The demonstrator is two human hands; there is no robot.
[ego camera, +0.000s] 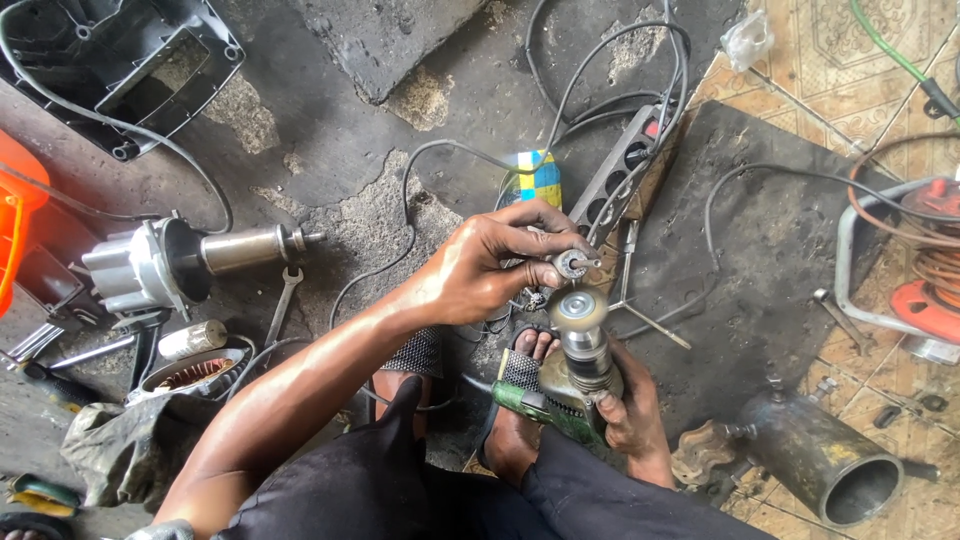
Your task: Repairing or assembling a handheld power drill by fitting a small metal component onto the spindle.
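Note:
My left hand reaches in from the lower left and pinches a small round metal part with a short shaft between thumb and fingers. Just below it my right hand grips a green and grey power tool held upright. The tool's round spinning head looks blurred and sits right under the small part. Whether the two touch is unclear. My feet in sandals rest under the tool.
A motor rotor assembly and a spanner lie at left, a wound stator below them. A power strip with cables sits behind my hands. A metal cylinder lies lower right, an orange cable reel at far right.

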